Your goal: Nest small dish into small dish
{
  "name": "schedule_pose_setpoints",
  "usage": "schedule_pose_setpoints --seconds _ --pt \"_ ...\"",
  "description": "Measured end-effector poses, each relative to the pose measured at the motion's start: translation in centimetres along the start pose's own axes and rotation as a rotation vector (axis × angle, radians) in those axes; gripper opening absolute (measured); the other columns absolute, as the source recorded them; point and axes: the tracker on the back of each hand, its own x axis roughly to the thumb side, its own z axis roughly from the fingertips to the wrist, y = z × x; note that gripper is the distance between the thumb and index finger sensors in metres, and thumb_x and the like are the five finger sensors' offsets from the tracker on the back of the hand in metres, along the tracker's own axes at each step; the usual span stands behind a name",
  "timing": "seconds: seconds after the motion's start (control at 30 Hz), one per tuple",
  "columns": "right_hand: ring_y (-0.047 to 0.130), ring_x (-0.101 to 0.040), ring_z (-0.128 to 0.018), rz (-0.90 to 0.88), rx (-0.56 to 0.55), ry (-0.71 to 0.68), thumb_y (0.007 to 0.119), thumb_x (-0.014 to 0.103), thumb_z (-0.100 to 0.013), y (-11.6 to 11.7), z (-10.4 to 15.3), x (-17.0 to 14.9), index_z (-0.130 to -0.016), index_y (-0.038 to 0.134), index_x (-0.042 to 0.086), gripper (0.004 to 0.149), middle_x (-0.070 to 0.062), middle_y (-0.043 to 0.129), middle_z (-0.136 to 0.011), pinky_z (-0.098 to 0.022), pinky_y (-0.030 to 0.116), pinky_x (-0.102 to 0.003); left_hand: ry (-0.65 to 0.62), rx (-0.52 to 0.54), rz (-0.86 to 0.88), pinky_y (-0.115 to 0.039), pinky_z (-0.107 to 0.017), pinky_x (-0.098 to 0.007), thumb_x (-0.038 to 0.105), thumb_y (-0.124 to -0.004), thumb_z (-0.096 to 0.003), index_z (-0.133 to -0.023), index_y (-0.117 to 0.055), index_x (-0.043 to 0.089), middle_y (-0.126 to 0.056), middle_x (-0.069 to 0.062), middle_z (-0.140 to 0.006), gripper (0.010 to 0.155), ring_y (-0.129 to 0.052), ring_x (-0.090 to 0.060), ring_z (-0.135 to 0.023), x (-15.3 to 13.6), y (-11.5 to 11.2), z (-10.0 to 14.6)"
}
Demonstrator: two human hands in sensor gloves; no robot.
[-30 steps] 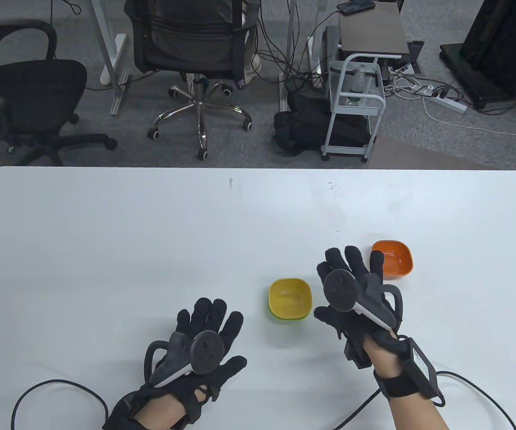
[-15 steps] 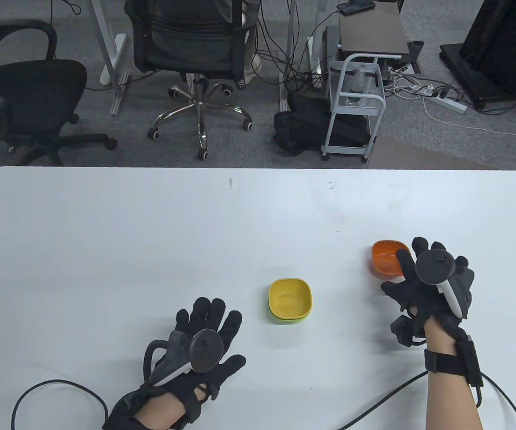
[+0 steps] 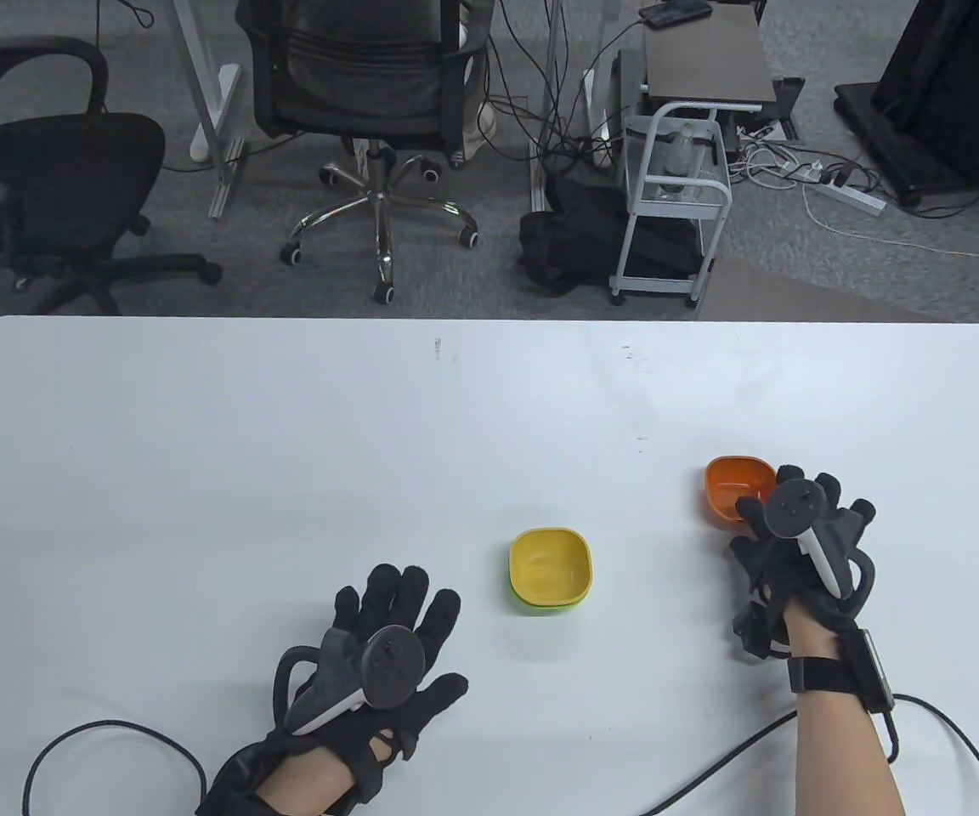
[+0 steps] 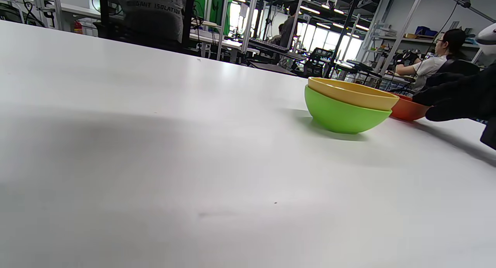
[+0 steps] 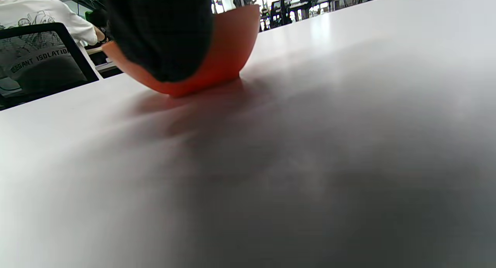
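An orange small dish [image 3: 732, 484] stands on the white table [image 3: 285, 467] at the right. My right hand [image 3: 777, 503] grips its near right edge, thumb at the near rim and fingers over the right side. In the right wrist view a gloved finger [image 5: 162, 31] lies against the orange dish's [image 5: 232, 47] outer wall. A yellow small dish [image 3: 550, 567] sits nested in a green small dish [image 3: 534, 603] at the middle; both show in the left wrist view, yellow [image 4: 350, 95] in green [image 4: 341, 114]. My left hand [image 3: 396, 612] rests flat on the table, fingers spread, empty.
Glove cables [image 3: 99, 739] trail along the table's near edge on both sides. Office chairs [image 3: 370, 102], a small white cart [image 3: 668, 212] and floor cables stand beyond the far edge.
My right hand has moved right from beside the yellow dish to the orange dish and settled onto its near right edge. The left hand and all dishes have stayed put.
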Motion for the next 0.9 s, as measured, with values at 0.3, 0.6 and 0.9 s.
schedule_pose_setpoints --seconds 0.3,0.6,0.9 --pt "0.008 -0.023 -0.112 -0.011 -0.041 -0.007 0.093 0.032 -0.035 0.5 -0.3 0.3 -0.070 0.089 0.040 0.036 0.020 0.032 -0.111 -0.073 -0.015 -0.054 -0.005 -0.004 -0.003 -0.007 -0.076 -0.053 0.080 -0.054 -0.0337 -0.093 -0.006 0.060 0.000 0.018 -0.113 0.079 0.010 -0.014 -0.105 0.0 -0.1 0.0" --pt "0.015 -0.022 -0.114 -0.062 -0.125 -0.023 0.090 0.030 -0.036 -0.2 -0.1 0.2 -0.069 0.090 0.040 0.034 0.020 0.042 -0.110 -0.075 -0.013 -0.054 -0.003 -0.006 -0.004 -0.007 -0.076 -0.053 0.080 -0.054 -0.0338 -0.093 -0.005 0.060 0.000 0.018 -0.113 0.079 0.010 -0.014 -0.105 0.0 -0.2 0.0" --pt "0.018 -0.025 -0.113 -0.161 -0.198 -0.070 0.086 0.032 -0.038 -2.9 1.5 0.1 -0.072 0.086 0.039 0.035 0.016 0.042 -0.111 -0.075 -0.009 -0.056 -0.004 -0.005 -0.004 -0.007 -0.076 -0.053 0.080 -0.054 -0.0338 -0.093 -0.005 0.060 0.000 0.018 -0.113 0.079 0.010 -0.014 -0.105 0.1 -0.2 0.0"
